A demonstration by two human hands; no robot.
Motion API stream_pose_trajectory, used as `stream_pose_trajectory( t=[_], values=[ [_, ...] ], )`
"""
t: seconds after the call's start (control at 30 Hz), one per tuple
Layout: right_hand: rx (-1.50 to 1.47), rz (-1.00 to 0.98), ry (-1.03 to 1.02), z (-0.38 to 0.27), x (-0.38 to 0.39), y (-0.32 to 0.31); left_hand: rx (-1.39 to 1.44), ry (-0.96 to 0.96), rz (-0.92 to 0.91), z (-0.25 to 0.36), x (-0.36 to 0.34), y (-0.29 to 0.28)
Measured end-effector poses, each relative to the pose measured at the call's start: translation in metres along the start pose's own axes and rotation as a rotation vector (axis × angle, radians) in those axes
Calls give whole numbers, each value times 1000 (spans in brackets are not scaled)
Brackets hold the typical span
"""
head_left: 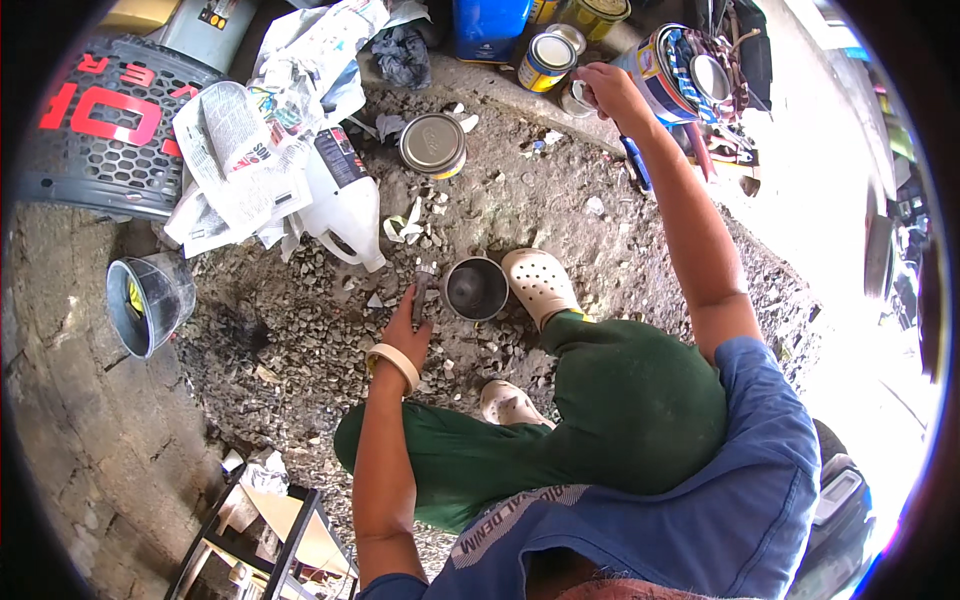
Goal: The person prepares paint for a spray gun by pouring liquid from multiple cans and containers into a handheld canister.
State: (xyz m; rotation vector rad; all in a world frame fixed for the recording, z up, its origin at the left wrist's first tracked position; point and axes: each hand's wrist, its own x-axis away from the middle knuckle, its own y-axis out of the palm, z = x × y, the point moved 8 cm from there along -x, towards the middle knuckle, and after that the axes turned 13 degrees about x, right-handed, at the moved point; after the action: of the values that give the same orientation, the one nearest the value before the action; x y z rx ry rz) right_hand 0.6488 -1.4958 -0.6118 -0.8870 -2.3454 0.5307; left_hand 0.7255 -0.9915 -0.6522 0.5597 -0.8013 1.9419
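My left hand [412, 322] is closed around a small grey metal tool [425, 280] just left of a steel cup [475, 288] on the gravel, with a tape roll [393, 365] around that wrist. My right hand [603, 92] reaches up to the cans at the back, fingers curled over a small pale container [576, 106]; what they grip is unclear. Beside it stand a yellow-and-blue can [546, 65] and a larger can with a blue cloth [660, 75]. A closed can [432, 145] lies farther left.
Crumpled newspapers [235, 160], a white jug [335, 220], a perforated black panel [110, 130] and a grey bucket [150, 305] occupy the left. A blue container [490, 28] stands on the concrete ledge. A dark frame [290, 525] is at lower left. My clogs [535, 275] rest on gravel.
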Motion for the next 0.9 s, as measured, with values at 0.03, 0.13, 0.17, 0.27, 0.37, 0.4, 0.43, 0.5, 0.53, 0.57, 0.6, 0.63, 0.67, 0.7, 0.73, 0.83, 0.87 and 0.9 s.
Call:
stream_pose_trajectory(
  t=[0.03, 0.13, 0.17, 0.27, 0.37, 0.4, 0.43, 0.5, 0.53, 0.57, 0.6, 0.63, 0.67, 0.7, 0.73, 0.83, 0.87, 0.9],
  values=[
    [0, 0, 0, 1, -1, 0, -9, -6, -5, -1, 0, 0],
    [82, 36, -17, 10, -9, -3, -35, -25, -13, -3, 0, 0],
    [84, 10, -24, 14, -13, -2, -25, -14, -12, -3, 0, -1],
    [281, -95, -219, 6, -35, 3, -10, -15, -15, -4, 0, -1],
    [450, -210, -213, 3, -50, 12, 0, -1, -16, -2, -1, -1],
    [436, -230, -116, 6, -51, 11, 4, 24, -11, 1, -1, -2],
    [423, -246, -19, 7, -51, 12, 5, 23, -13, 2, -1, -1],
    [-17, -120, 157, 11, -37, 2, 23, -9, -17, 3, -1, -1],
    [12, -107, 175, 11, -28, 2, 16, -7, -21, 5, -1, -1],
    [-123, -80, 180, 12, -18, 5, 2, -21, -23, 6, 0, -1],
    [-274, -63, 170, 13, -11, 9, -3, -21, -17, 7, 0, -1],
    [-259, -54, 187, 18, -5, 15, -15, -36, -26, 7, 0, 0],
    [-391, -35, 102, 17, -1, 21, -15, -38, -27, 7, 0, -1],
    [-516, 4, 47, 20, 1, 24, -16, -41, -26, 7, 1, -1],
    [-663, -18, 53, 25, 1, 30, -19, -43, -28, 7, 1, -1],
    [-872, 27, -26, 34, -3, 50, 44, -16, -49, 5, 0, 0],
    [-950, 8, -30, 37, -4, 55, 42, -40, -41, 2, 0, -1],
    [-951, -9, -87, 35, -6, 55, 50, -36, -26, 1, -1, -1]
  ],
)
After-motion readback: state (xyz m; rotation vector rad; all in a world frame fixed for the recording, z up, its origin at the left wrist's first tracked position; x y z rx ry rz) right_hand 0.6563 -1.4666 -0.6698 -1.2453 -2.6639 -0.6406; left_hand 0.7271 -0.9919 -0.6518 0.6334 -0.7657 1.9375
